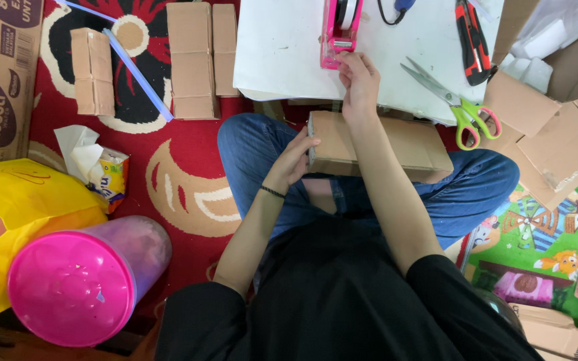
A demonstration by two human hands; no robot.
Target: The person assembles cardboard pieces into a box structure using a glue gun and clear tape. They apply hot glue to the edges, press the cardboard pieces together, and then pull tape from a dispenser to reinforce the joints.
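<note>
Steadying the box (382,144) on the lap, the left hand (294,159) is clasping its end while the right hand (358,80) is pinching tape at the dispenser (340,30).

A: What covers the floor?
B: A red patterned carpet (188,154). Small cardboard boxes (192,60) lie far left; a tissue pack (102,170) and a pink-lidded jar (81,281) lie near left.
A: And far?
B: A white board (282,47) bearing a pink tape dispenser (339,30) and green-handled scissors (459,107).

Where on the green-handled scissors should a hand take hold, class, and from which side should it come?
Grip the scissors by the green loops, which lie at the near right edge of the white board. Come from the lower right, probably safest, because the open blades point up and left, away from that side. The right hand is at the pink tape dispenser.
</note>
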